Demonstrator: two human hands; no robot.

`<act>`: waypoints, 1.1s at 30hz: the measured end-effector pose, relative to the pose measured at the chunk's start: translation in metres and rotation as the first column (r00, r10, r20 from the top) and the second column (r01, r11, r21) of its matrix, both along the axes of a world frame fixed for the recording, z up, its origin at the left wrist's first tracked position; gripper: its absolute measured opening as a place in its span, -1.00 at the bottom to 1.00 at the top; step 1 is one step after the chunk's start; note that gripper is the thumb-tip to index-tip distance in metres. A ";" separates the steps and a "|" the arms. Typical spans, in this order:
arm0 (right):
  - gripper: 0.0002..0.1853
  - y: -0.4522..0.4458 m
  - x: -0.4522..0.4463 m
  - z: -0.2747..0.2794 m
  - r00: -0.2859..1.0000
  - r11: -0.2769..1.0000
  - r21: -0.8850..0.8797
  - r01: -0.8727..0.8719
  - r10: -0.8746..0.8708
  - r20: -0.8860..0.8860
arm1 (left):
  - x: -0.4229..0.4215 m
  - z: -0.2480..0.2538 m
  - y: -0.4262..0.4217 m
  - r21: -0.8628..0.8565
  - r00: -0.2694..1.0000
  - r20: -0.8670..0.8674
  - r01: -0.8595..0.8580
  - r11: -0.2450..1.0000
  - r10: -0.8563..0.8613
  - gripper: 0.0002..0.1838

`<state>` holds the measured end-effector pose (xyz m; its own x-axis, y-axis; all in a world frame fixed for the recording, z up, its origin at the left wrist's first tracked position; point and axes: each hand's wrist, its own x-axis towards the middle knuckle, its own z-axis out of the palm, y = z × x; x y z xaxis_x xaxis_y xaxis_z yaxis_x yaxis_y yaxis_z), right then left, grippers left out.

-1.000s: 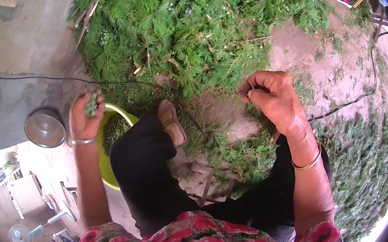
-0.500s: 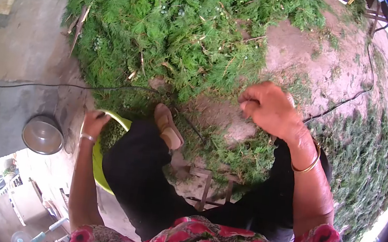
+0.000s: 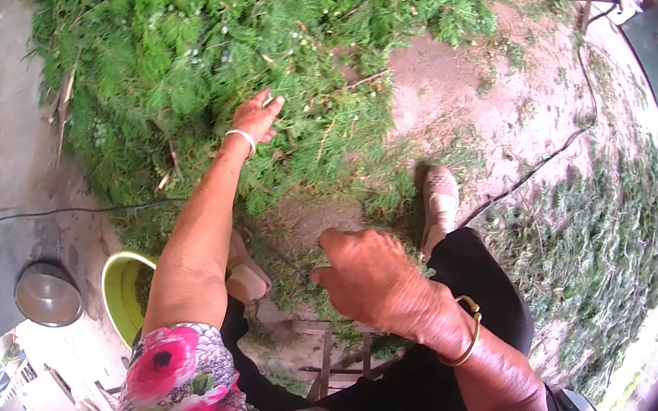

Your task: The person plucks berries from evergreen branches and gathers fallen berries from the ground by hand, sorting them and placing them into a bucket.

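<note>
My left hand [image 3: 256, 118], with a pale bracelet at the wrist, is stretched out over a heap of cut green conifer branches [image 3: 155, 74]. Its thumb and fingers are apart, and I see nothing held in them. Closer to my body, my right hand [image 3: 373, 282] hovers above the ground between my knees, a gold bangle on its wrist. Its fingers are curled in, and their inner side is hidden, so whatever they may hold does not show. A yellow-green tub [image 3: 125, 283] stands left of my leg, partly covered by my left arm.
A metal bowl [image 3: 48, 297] sits on the concrete at left. A black cable [image 3: 533, 172] crosses the ground on the right, with another stretch [image 3: 54, 212] at left. Flattened greenery [image 3: 588, 256] covers the right side. A wooden stool frame [image 3: 326, 355] shows between my legs.
My left hand has left the tub's rim and moved forward onto the branches. My right hand has come down and left, nearer my body. The view has shifted.
</note>
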<state>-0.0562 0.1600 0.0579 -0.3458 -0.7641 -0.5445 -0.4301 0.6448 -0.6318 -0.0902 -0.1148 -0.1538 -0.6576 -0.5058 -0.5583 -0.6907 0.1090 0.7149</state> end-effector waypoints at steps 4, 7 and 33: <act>-0.74 0.005 -0.003 -0.004 0.999 0.993 -0.106 0.042 -0.044 -0.020 | 0.011 -0.034 0.009 -0.338 0.958 0.235 0.238 0.911 -0.164 -0.62; -0.75 0.006 -0.002 0.002 0.996 0.988 -0.142 0.058 -0.067 -0.062 | 0.042 -0.033 0.009 -0.107 0.987 0.043 -0.150 0.983 0.155 -0.76; -0.70 -0.015 0.000 -0.002 0.944 0.888 -0.319 0.330 -0.309 0.116 | 0.102 0.110 -0.005 0.378 0.842 -0.274 -0.349 0.857 0.464 -0.94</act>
